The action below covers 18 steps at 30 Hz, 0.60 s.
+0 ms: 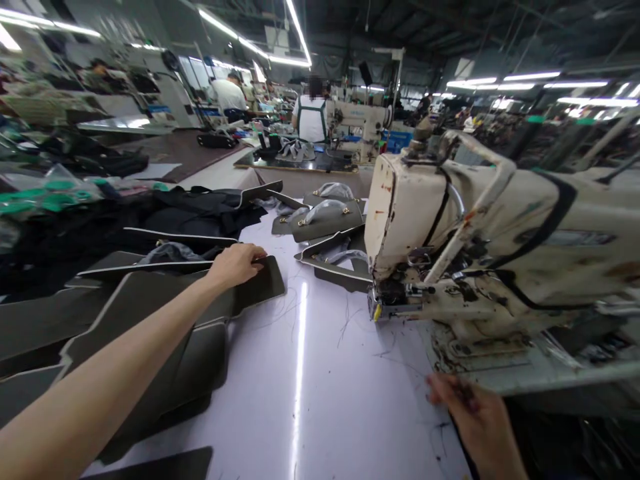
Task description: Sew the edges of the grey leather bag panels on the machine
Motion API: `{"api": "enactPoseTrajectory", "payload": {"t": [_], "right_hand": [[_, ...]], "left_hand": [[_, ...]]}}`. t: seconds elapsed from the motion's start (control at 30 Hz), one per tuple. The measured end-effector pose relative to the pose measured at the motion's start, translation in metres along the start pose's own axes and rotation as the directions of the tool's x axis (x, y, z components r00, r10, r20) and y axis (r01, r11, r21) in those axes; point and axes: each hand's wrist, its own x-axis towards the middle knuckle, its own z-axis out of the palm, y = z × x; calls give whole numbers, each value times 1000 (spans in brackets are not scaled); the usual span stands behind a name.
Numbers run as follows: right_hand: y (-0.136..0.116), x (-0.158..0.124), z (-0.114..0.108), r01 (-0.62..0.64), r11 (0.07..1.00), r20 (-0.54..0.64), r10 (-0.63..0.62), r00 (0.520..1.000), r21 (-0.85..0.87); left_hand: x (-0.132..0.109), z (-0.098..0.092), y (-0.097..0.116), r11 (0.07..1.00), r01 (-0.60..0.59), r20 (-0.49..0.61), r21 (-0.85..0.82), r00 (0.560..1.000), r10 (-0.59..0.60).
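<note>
A: L hand (235,265) doing what?
B: Grip closed on edge of olive bag panel (265,283), pile sits left of sewing machine (450,227), prob for easy reach
A: R hand (470,413)?
B: Over white surface (320,373) by machine, fingers pinched, can't tell if holding anything

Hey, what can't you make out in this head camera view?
Head view:
What the right hand pinches: blurred, and partly covered by its fingers.
The needle of the sewing machine: too small and dark among the parts under the machine's head.
The dark panels: cut off by the left and bottom edges.
</note>
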Motion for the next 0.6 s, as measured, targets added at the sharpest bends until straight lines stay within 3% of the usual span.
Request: {"api": "enactPoseTrajectory", "payload": {"t": [0.07, 0.13, 0.23, 0.33, 0.4, 0.47, 0.53, 0.6], "right_hand": [[-19, -12, 40, 43, 997, 169, -54, 984, 69], [-44, -24, 74, 112, 991, 244, -127, 961, 74], [-83, -35, 112, 283, 956, 274, -292, 916, 72], [-111, -35, 138, 473, 881, 208, -468, 859, 25], [-119, -31, 149, 541, 838, 162, -526, 835, -69], [-119, -24, 153, 584, 800, 115, -573, 812, -138], [-115, -17, 151, 623, 774, 70, -620, 782, -110], [-110, -11, 145, 592, 805, 59, -592, 803, 19]], "left_hand": [[-11, -18, 19, 997, -61, -73, 51, 995, 65], [-24, -41, 39, 990, -96, -156, 99, 982, 111], [-46, -69, 65, 985, -94, -299, 141, 945, 133], [-69, -80, 88, 987, -103, -375, -123, 926, 50], [-83, -78, 102, 886, -125, -332, -446, 943, -34], [-95, -73, 114, 691, -137, -269, -710, 959, -86], [-103, -67, 122, 505, -181, -265, -844, 959, -98], [-109, -58, 125, 381, -263, -323, -886, 941, -101]]}}
